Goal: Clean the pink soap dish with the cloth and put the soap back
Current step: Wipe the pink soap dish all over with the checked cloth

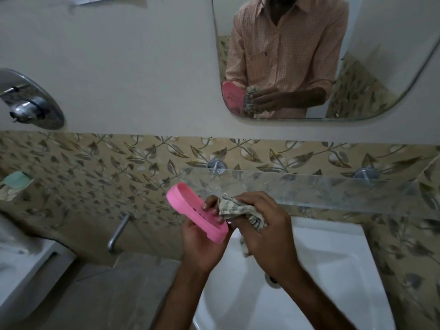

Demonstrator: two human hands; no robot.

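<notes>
- One pink soap dish [187, 203], tilted, held over the white sink's [333, 258] left side; left hand [202, 246] grips it.
- One checked cloth [235, 207], bunched in right hand [269, 234], touching the dish.
- One green soap bar [16, 180], far left, on the wall.

Soap dish [190, 206] left of cloth [240, 210], above sink [333, 258].

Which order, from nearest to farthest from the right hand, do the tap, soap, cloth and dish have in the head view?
1. cloth: held in the right hand.
2. dish: just to the left, held by the left hand.
3. tap: further left, on the wall.
4. soap: far left.
</notes>
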